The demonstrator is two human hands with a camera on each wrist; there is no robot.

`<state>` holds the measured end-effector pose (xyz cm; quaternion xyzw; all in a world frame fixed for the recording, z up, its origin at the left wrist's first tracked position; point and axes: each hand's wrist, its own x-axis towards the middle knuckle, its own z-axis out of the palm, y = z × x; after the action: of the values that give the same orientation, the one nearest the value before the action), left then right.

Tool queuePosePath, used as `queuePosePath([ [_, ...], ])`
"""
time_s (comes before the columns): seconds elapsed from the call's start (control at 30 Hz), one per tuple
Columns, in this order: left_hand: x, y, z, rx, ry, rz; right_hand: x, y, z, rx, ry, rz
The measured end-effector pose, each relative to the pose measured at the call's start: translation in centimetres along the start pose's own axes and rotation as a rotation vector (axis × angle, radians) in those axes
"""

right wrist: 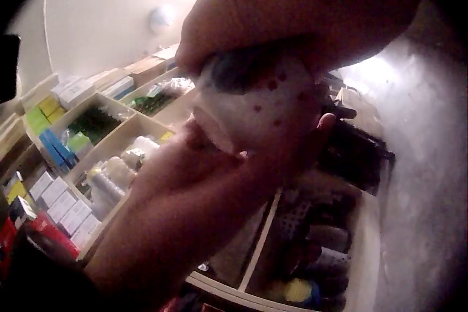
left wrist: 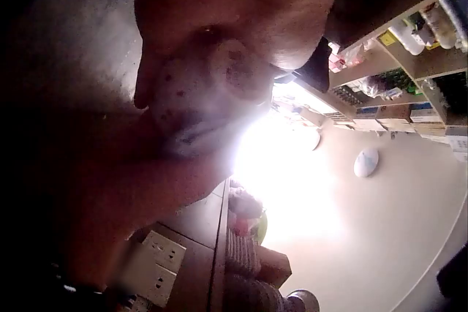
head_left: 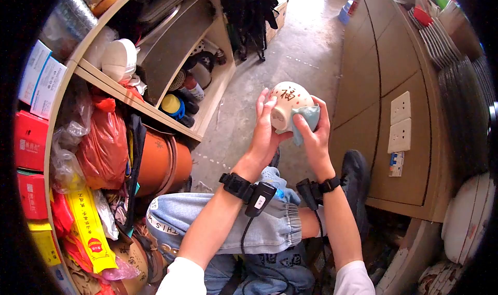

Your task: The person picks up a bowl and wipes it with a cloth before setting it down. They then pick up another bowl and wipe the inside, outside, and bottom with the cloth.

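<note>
A white bowl (head_left: 298,93) with red dots and a dark written character is held up in front of the knees, its foot ring turned toward me. My left hand (head_left: 265,131) grips it from the left and beneath, fingers spread along its side. Against its right side my right hand (head_left: 319,136) pinches a pale blue-green cloth (head_left: 310,116), the thumb lying over it. From the right wrist, the dotted bowl (right wrist: 256,111) shows between both hands, with the cloth (right wrist: 235,70) dark on its upper part. The left wrist view is dim around the bowl (left wrist: 179,96).
Open wooden shelves (head_left: 150,108) with jars, bags and boxes stand on the left, an orange pot (head_left: 155,162) below. A brown cabinet (head_left: 399,82) with wall sockets (head_left: 399,121) lies on the right, stacked dishes on top. Concrete floor (head_left: 295,40) runs between them.
</note>
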<state>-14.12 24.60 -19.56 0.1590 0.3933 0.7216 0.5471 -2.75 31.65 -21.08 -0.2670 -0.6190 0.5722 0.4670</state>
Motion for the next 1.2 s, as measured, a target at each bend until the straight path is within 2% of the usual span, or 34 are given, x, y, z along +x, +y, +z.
queuePosePath([
  [0.2,-0.3,-0.1,0.5,0.167,0.000,0.024,0.2,-0.7,-0.4,0.094,0.024,0.066],
  [0.53,0.0,-0.6,0.3,0.193,0.099,0.031,0.1,0.2,-0.3,0.089,-0.056,0.062],
  [0.63,0.6,-0.6,-0.5,0.088,0.115,-0.024,0.1,1.0,0.1,0.095,-0.076,0.036],
  [0.7,1.0,-0.7,-1.3,0.018,0.019,-0.115,0.0,1.1,0.3,-0.016,-0.113,0.005],
  [0.8,0.9,-0.9,-1.1,-0.064,0.077,-0.097,-0.1,0.6,0.5,-0.138,-0.078,-0.031],
  [0.97,0.2,-0.4,0.0,-0.029,0.091,-0.171,-0.1,0.6,0.3,-0.199,0.013,-0.062],
  [1.03,0.2,-0.6,0.0,-0.025,0.098,-0.199,0.1,0.8,-0.1,-0.166,0.001,-0.007],
  [1.13,0.2,-0.9,0.0,-0.016,0.015,-0.128,0.3,0.7,-0.3,-0.122,0.010,0.035],
  [1.2,-0.1,-0.9,0.8,0.082,0.112,-0.002,0.3,0.7,-0.4,-0.111,-0.005,0.030],
])
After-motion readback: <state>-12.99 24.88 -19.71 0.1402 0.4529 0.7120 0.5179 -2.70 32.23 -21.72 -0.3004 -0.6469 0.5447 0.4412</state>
